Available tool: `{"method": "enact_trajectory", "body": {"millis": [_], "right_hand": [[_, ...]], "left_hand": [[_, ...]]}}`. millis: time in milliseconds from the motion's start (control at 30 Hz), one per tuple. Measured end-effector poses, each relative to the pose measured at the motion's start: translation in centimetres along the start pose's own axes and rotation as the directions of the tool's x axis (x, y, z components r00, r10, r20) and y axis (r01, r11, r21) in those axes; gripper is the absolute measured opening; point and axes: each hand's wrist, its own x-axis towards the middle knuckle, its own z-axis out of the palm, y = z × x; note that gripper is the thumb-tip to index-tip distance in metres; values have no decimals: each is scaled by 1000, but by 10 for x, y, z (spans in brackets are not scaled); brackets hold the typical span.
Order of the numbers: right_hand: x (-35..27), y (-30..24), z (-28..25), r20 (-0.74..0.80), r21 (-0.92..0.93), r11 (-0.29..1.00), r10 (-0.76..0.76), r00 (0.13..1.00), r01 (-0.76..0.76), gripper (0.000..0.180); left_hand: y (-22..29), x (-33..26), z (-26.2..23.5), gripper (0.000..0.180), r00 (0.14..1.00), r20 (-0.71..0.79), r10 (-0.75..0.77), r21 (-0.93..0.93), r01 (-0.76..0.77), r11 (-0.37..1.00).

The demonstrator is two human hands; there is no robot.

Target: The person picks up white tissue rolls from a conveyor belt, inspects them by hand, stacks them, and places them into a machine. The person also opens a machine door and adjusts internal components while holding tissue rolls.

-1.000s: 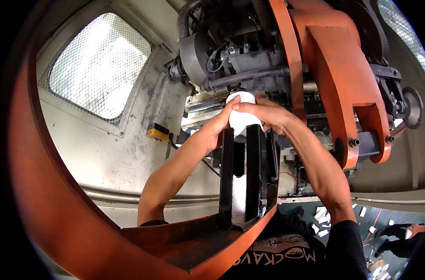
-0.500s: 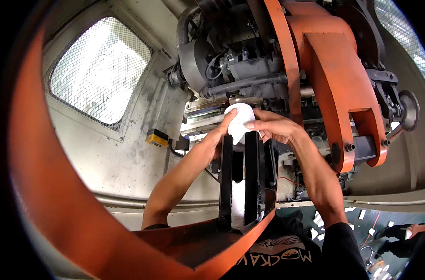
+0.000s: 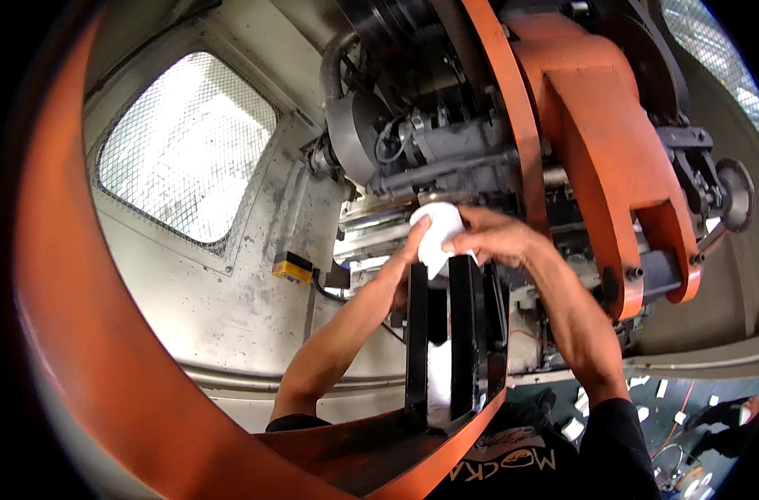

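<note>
Both my hands grip a white rounded piece (image 3: 438, 229) at the top end of a black metal channel (image 3: 469, 333). My left hand (image 3: 413, 248) holds its left edge, thumb on the near face. From the right, my right hand (image 3: 496, 237) presses its thumb against the piece, the other fingers partly hidden behind it. What the piece is made of, I cannot tell. More white material (image 3: 439, 383) lies in the slot between the channel's black walls, lower down.
A curved orange frame (image 3: 71, 333) sweeps round the left and below. Orange arms (image 3: 600, 167) and dark machinery (image 3: 446, 133) stand ahead and right. A yellow-black box (image 3: 293, 267) sits on the pale left wall. White pieces (image 3: 573, 429) litter the floor; another person's hand (image 3: 753, 408) shows at right.
The whole view has shifted, so the scene sits slightly lower and further right. Both hands keep hold of the white piece above the channel, with little change in grip.
</note>
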Motion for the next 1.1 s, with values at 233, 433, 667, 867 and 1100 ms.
{"method": "enact_trajectory", "body": {"millis": [233, 433, 667, 867, 1100], "right_hand": [[12, -26, 7, 9, -242, 961, 139, 990, -133, 74], [12, -24, 4, 59, -99, 962, 261, 964, -254, 97], [7, -35, 11, 6, -194, 942, 280, 960, -274, 91], [14, -23, -15, 227, -81, 963, 269, 936, -257, 92], [24, -19, -39, 289, -175, 953, 290, 913, -247, 76]], "left_hand": [[-9, -10, 7, 88, 999, -47, 9, -28, -10, 1000], [-12, 2, 2, 87, 1000, -12, 20, -35, -21, 999], [-14, 5, 3, 87, 1000, -1, 14, -16, -14, 1000], [-17, 5, 1, 86, 1000, 8, 16, -14, -16, 1000], [-15, 12, 11, 86, 999, 45, 15, -13, -15, 1000]]}}
